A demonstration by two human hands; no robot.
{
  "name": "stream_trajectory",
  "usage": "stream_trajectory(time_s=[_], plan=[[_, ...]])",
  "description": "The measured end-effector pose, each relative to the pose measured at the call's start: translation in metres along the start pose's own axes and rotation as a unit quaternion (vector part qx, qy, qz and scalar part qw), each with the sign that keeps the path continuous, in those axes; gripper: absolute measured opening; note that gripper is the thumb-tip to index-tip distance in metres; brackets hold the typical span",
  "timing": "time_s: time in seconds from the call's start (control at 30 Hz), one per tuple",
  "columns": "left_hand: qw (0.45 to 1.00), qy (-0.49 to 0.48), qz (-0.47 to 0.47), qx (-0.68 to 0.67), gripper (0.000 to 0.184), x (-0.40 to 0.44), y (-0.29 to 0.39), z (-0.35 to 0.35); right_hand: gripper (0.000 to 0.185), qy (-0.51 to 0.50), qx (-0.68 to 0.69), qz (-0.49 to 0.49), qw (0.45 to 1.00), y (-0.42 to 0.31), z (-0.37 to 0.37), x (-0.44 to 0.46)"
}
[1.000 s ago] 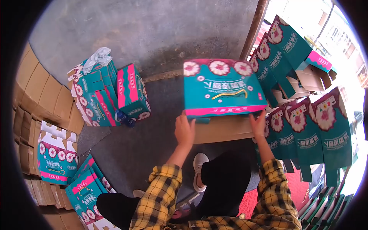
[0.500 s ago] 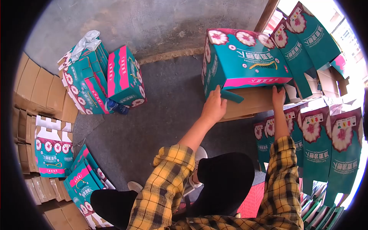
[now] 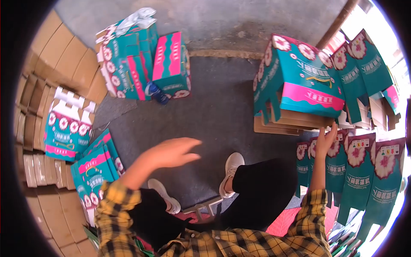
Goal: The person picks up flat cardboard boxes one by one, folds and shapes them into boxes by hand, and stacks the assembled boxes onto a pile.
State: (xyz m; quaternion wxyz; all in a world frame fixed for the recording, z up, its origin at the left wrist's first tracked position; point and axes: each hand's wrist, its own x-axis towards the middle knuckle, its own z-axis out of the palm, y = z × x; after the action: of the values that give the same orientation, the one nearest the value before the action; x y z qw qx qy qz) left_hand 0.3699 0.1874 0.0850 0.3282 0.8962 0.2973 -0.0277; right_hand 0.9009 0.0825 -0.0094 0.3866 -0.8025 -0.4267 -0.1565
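A teal carton with a pink band and flower pictures [image 3: 306, 70] rests on flattened brown cardboard [image 3: 278, 126] at the upper right. Just below the carton's lower right corner is my right hand [image 3: 326, 139], its fingers apart and nothing in them. My left hand [image 3: 173, 153] hangs over the dark floor, fingers spread and empty, well away from the carton. Several teal printed cartons [image 3: 355, 165] stand in a row beneath my right hand's side.
Teal cartons [image 3: 128, 64] and a pink-topped box [image 3: 168, 55] stand by the wall, with a blue object [image 3: 157, 93] beside them. Brown boxes [image 3: 64, 47] are stacked at the left. Folded teal cartons [image 3: 96, 167] lean near my left knee.
The carton came to rest farther right on the cardboard, and its pink flap now hangs outward. My left hand let go and swung left; my right hand came off the carton's lower edge.
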Motion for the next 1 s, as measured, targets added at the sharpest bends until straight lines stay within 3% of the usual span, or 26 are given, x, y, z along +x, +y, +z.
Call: stream_trajectory(time_s=[0.07,0.1,0.13,0.2,0.27,0.33,0.4,0.47,0.53,0.6,0.67,0.73,0.77,0.8,0.87,0.9,0.93,1.0], plan=[[0.987,0.042,-0.146,-0.056,0.046,-0.078,-0.009,-0.023,0.051,-0.035,0.046,-0.027,0.998,-0.045,-0.020,-0.004],[0.974,0.108,-0.185,-0.078,0.046,-0.120,-0.023,-0.023,0.048,-0.103,0.165,0.002,0.981,-0.061,-0.023,-0.006],[0.952,0.178,-0.229,-0.096,0.045,-0.163,-0.035,-0.019,0.044,-0.177,0.284,0.031,0.942,-0.081,-0.023,-0.007],[0.873,0.288,-0.345,-0.190,0.043,-0.241,-0.049,-0.005,0.040,-0.296,0.353,-0.013,0.887,-0.124,-0.030,-0.002],[0.802,0.384,-0.368,-0.273,0.041,-0.317,-0.084,0.034,0.036,-0.412,0.324,-0.036,0.851,-0.193,-0.051,-0.010],[0.768,0.415,-0.444,-0.202,0.039,-0.375,-0.106,0.088,0.035,-0.484,0.185,-0.194,0.833,-0.261,-0.078,-0.021],[0.723,0.390,-0.501,-0.273,0.038,-0.422,-0.138,0.153,0.039,-0.538,0.158,-0.287,0.776,-0.317,-0.093,-0.039],[0.655,0.419,-0.526,-0.345,0.038,-0.440,-0.138,0.198,0.039,-0.543,0.146,-0.349,0.750,-0.359,-0.097,-0.062],[0.543,0.440,-0.568,-0.434,0.035,-0.453,-0.143,0.243,0.040,-0.545,0.129,-0.404,0.723,-0.386,-0.094,-0.078],[0.481,0.469,-0.583,-0.457,0.037,-0.472,-0.165,0.296,0.041,-0.570,0.101,-0.455,0.677,-0.403,-0.084,-0.098],[0.464,0.483,-0.596,-0.444,0.038,-0.489,-0.177,0.338,0.041,-0.581,0.076,-0.467,0.662,-0.410,-0.071,-0.117],[0.464,0.469,-0.700,-0.274,0.037,-0.513,-0.215,0.402,0.041,-0.616,0.066,-0.454,0.640,-0.410,-0.052,-0.131],[0.379,0.521,-0.697,-0.316,0.035,-0.510,-0.206,0.405,0.041,-0.630,0.053,-0.449,0.632,-0.410,-0.044,-0.137],[0.373,0.521,-0.697,-0.321,0.035,-0.508,-0.202,0.403,0.041,-0.631,0.050,-0.454,0.627,-0.405,-0.034,-0.145],[0.284,0.607,-0.638,-0.379,0.030,-0.508,-0.214,0.433,0.040,-0.671,0.045,-0.407,0.618,-0.393,-0.014,-0.156],[0.262,0.605,-0.558,-0.504,0.025,-0.516,-0.225,0.448,0.040,-0.672,0.041,-0.411,0.614,-0.391,-0.006,-0.160],[0.256,0.604,-0.559,-0.507,0.025,-0.508,-0.225,0.446,0.039,-0.704,0.039,-0.365,0.608,-0.389,0.002,-0.164],[0.183,0.649,-0.572,-0.468,0.015,-0.486,-0.219,0.422,0.039,-0.735,0.034,-0.318,0.598,-0.384,0.012,-0.169]])
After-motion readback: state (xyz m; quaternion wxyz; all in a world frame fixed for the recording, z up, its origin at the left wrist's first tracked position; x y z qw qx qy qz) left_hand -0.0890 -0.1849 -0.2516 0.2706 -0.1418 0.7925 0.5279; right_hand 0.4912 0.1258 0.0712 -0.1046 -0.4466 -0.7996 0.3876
